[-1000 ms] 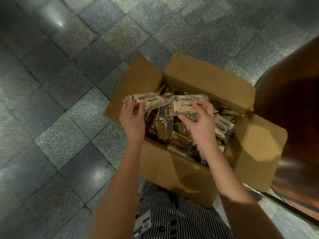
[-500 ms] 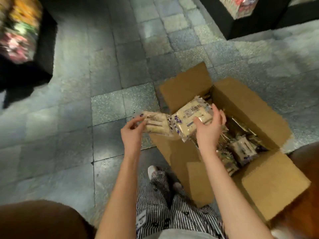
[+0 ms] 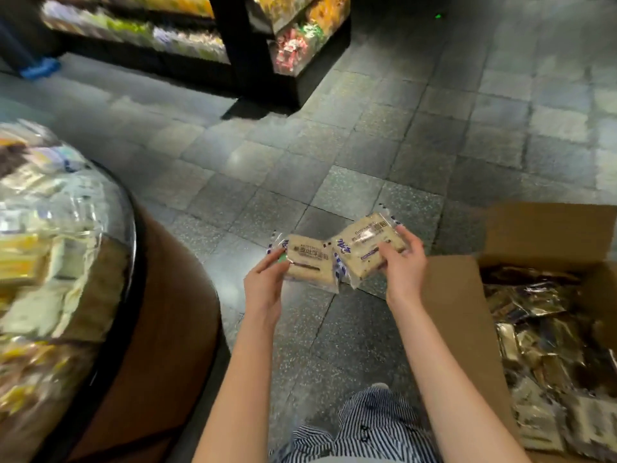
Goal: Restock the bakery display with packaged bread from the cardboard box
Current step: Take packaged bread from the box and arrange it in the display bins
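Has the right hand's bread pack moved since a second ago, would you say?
Yes: the pack has gone from above the box leftward, over the floor.

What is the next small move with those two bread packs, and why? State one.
Probably swing both left onto the round display: the left hand grips one bread pack, the right hand a second pack, over the floor, clear of the cardboard box at the right.

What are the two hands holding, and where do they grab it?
The left hand grips one bread packet by its left edge; the right hand grips a second bread packet by its right end.
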